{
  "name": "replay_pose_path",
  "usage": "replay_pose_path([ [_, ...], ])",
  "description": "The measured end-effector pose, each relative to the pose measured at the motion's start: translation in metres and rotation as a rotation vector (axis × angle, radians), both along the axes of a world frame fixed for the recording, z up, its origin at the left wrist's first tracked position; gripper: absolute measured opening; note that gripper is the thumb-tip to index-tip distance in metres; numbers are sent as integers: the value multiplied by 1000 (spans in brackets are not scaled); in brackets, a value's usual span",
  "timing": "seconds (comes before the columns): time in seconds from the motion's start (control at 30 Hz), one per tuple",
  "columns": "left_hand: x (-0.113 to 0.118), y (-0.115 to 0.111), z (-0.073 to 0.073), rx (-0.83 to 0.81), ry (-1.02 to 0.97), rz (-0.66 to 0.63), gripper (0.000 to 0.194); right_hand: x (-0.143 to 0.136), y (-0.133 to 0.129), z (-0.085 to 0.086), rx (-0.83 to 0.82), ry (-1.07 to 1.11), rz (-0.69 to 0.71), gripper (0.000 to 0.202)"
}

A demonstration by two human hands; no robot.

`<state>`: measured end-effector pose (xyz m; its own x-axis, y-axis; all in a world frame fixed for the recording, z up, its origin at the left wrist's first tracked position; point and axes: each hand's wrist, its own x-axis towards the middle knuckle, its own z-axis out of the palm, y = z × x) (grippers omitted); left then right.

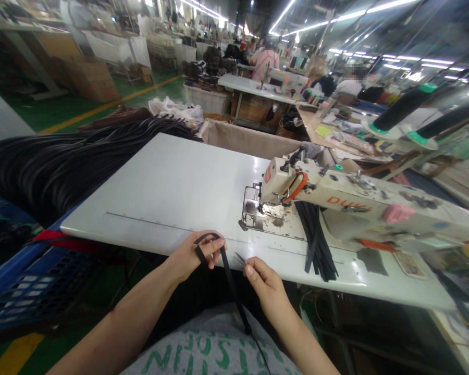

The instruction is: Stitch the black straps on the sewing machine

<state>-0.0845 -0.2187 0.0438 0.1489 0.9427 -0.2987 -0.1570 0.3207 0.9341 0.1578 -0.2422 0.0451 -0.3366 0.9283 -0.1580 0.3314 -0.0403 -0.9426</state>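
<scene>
My left hand (pixel 187 255) is at the front edge of the white sewing table (pixel 168 177), closed on a narrow black strap (pixel 231 284). The strap loops over my fingers and runs down towards my lap. Just to the right, my right hand (pixel 263 281) grips a small pair of thread snips (pixel 239 258), their pointed metal tips facing the strap but apart from it. The snips' handles are hidden in my fingers. Beyond my hands stands a sewing machine (pixel 324 192), with a bundle of black straps (pixel 316 242) lying under its arm.
A large heap of black strips (pixel 42 161) lies left of the table, above a blue plastic basket (pixel 31 297). Thread cones (pixel 402 109) stand at the right. A cloth-lined bin (pixel 242 138) sits behind the table. Farther back, a person in pink (pixel 266 60) is near another machine.
</scene>
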Motion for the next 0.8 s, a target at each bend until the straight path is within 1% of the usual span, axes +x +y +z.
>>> replay_pose_path([
  [0.1, -1, -1, -6, 8, -94, -16, 53, -1, 0, 3, 56, -50, -23, 47],
  [0.17, 0, 0, -8, 6, -189, 8, 58, -2, -1, 7, 103, -107, -34, 40],
  [0.27, 4, 3, -6, 12, -307, 70, 65, -2, 0, 12, 191, -181, -30, 29],
  [0.33, 5, 4, -4, 16, -339, 82, 67, -3, 2, 13, 235, -208, -27, 25],
  [0.47, 6, 6, -2, 24, -358, 72, 67, -10, 5, 12, 192, -161, -39, 18],
  [0.53, 8, 5, -3, 24, -365, 70, 66, -16, 5, 12, 202, -123, -45, 14],
  [0.6, 10, 5, -3, 17, -373, 68, 66, -20, 5, 14, 279, -140, -21, 18],
  [0.67, 12, 5, -3, 6, -377, 65, 66, -23, 5, 18, 388, -206, 26, 26],
  [0.73, 14, 5, -3, 1, -374, 61, 65, -24, 5, 21, 520, -265, 58, 34],
  [0.8, 16, 4, -3, 6, -376, 57, 65, -25, 5, 22, 654, -296, 65, 37],
])
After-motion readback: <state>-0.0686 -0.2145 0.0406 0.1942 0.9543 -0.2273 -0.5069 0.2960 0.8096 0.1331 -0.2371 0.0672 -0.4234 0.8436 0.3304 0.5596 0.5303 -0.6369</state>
